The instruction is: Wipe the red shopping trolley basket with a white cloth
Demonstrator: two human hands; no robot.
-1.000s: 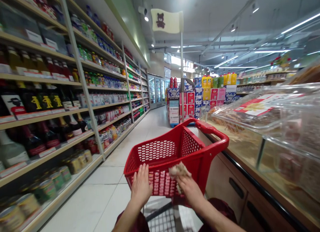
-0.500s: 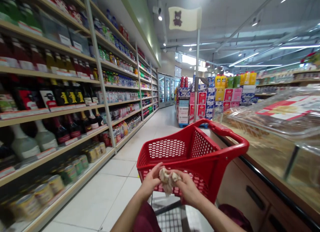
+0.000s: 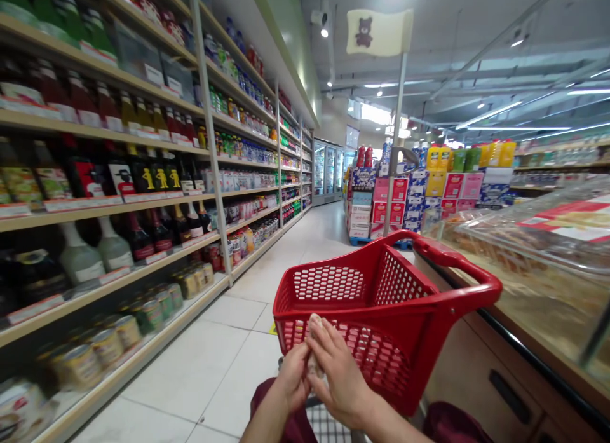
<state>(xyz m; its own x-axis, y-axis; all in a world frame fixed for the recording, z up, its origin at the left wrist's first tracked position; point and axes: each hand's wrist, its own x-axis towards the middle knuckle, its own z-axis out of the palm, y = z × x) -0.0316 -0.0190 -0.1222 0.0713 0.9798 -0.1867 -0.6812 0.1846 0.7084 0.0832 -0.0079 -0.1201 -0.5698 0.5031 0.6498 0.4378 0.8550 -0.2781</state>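
Both the left hand [image 3: 294, 372], curled, and the right hand [image 3: 339, 372], laid flatter against it, share a closed grip on what looks like a crumpled pale cloth [image 3: 314, 365], mostly hidden between them, beside the red shopping cart [image 3: 381, 309].

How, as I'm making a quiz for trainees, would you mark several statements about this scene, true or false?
1. The person's left hand and right hand hold a crumpled off-white cloth between them. True.
2. A red plastic shopping cart stands just beyond the hands. True.
3. The right hand grips the cart's curved red plastic handle. False: it lies against the cloth, apart from the handle.
4. The cream-coloured flag bears a dark bear figure. True.
5. The transparent plastic food packages lie left of the cart in the picture. False: they lie to its right.
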